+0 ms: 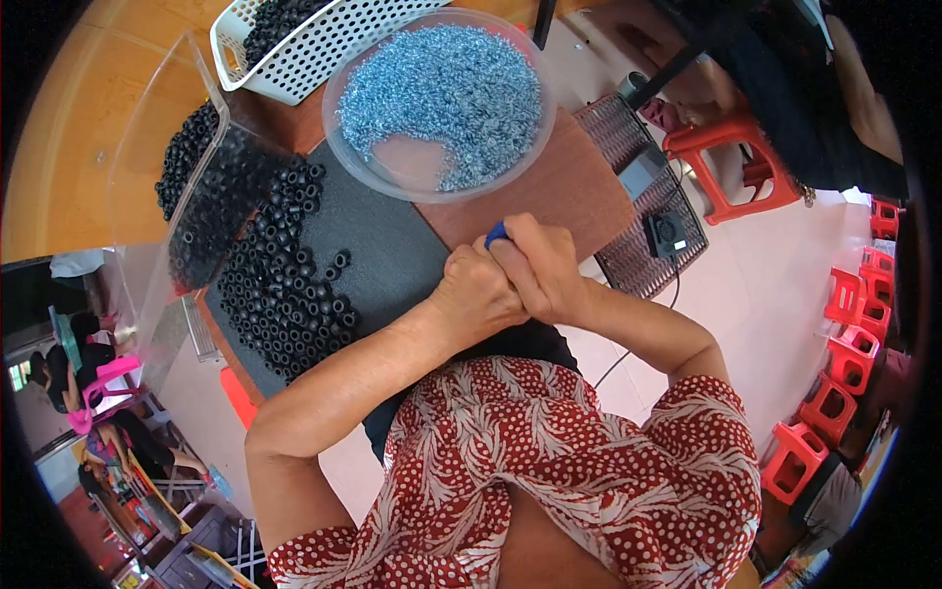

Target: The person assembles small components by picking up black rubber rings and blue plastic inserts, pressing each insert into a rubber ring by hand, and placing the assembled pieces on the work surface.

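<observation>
While both hands meet at the near edge of the dark grey foam mat (388, 250), the right hand (545, 270) is curled tight around a small blue-tipped tool (497, 235) and the left hand (479, 292) is fisted against it — what it holds, I cannot tell. Black rubber rings (289, 285) heap on the mat's left; a clear plastic bowl of silvery-blue metal washers (442, 88) sits beyond on the brown wooden table (574, 187). Red plastic stools (731, 162) stand on the pale floor.
</observation>
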A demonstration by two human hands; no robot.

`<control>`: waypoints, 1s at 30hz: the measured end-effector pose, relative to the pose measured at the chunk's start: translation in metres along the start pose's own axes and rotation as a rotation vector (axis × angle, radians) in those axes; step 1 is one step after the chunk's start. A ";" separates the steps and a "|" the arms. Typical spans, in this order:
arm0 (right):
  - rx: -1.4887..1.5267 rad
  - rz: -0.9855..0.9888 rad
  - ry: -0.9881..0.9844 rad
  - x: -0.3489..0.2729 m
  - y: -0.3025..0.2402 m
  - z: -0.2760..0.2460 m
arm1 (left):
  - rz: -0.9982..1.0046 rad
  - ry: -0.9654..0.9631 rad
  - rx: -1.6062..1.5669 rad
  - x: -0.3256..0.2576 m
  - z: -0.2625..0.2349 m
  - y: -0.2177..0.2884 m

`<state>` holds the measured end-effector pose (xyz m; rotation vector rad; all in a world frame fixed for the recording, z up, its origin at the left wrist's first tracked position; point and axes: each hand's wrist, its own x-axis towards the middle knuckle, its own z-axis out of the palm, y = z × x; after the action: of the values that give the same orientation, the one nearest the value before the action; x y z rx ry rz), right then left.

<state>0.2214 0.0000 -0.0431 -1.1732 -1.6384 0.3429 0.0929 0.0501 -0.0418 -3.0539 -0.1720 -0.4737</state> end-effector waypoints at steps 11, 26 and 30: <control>0.105 0.204 0.083 -0.005 -0.001 -0.001 | -0.818 0.329 -0.961 -0.022 -0.052 -0.019; -0.296 -0.376 -0.080 0.028 -0.027 0.041 | -1.283 0.607 -1.904 -0.053 -0.068 0.003; -0.260 -0.410 -0.065 0.027 -0.028 0.044 | -1.297 0.537 -1.930 -0.060 -0.074 0.007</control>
<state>0.1702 0.0223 -0.0260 -0.9859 -1.9735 -0.0967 0.0144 0.0323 0.0106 -2.6626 -3.3090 -2.6228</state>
